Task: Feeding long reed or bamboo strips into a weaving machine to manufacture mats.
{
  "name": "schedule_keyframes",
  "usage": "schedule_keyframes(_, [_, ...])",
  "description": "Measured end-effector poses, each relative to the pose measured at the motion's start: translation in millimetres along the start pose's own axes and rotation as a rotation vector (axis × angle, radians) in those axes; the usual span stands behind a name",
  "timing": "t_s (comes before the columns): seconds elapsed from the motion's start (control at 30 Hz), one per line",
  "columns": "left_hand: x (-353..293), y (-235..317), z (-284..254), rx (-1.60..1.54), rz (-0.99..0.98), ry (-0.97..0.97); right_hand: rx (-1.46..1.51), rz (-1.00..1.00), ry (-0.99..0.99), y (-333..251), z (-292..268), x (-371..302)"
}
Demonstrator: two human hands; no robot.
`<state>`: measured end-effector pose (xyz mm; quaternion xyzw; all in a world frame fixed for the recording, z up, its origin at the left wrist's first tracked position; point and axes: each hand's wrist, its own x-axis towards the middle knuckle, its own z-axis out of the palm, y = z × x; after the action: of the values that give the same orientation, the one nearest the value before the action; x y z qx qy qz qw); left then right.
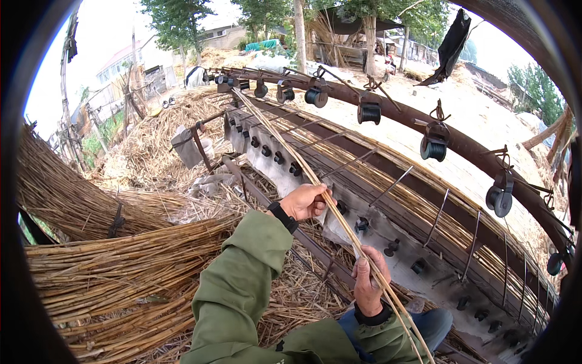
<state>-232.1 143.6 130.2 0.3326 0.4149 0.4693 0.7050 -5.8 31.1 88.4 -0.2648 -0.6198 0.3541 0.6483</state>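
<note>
A few long, thin reed stalks (342,221) run slantwise from the far end of a metal frame down past my lap. My left hand (306,202), with a black band on its wrist, is closed around them near the middle of the view. Lower down and to the right, my right hand (371,279) grips the same stalks, thumb on top. Both hands are just on my side of the weaving frame (339,176), whose thin metal rods stick out beside the stalks. Black spools of wire (316,97) hang from a curved rusty pipe (400,112) beyond.
Large reed bundles (121,267) lie to my left. More small black spools (279,158) line a pale sheet (394,227) along the frame's near side. A rusty bar (267,206) crosses in front of it. Loose straw (151,139) covers the ground; trees (300,36) stand far off.
</note>
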Motion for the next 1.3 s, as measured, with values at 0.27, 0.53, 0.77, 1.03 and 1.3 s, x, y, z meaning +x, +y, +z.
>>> schedule_keyframes(0.27, [-25, -32, 41, -0.090, 0.197, 0.188, -0.082, -0.095, -0.036, 1, -10, 5])
schedule_keyframes(0.53, [-20, -18, 46, -0.020, 0.157, 0.094, 0.267, -0.014, 0.098, -17, -25, -10])
schedule_keyframes(0.77, [-12, -26, 28, -0.186, 0.337, 0.354, 0.047, -0.111, 0.023, -10, -47, -15])
schedule_keyframes(1.03, [-21, -7, 6, -0.039, 0.260, 0.215, -0.109, -0.178, -0.022, -21, -36, -23])
schedule_keyframes(1.3, [-19, -13, 20, -0.096, 0.185, 0.162, -0.042, -0.129, -0.015, -18, -45, -12])
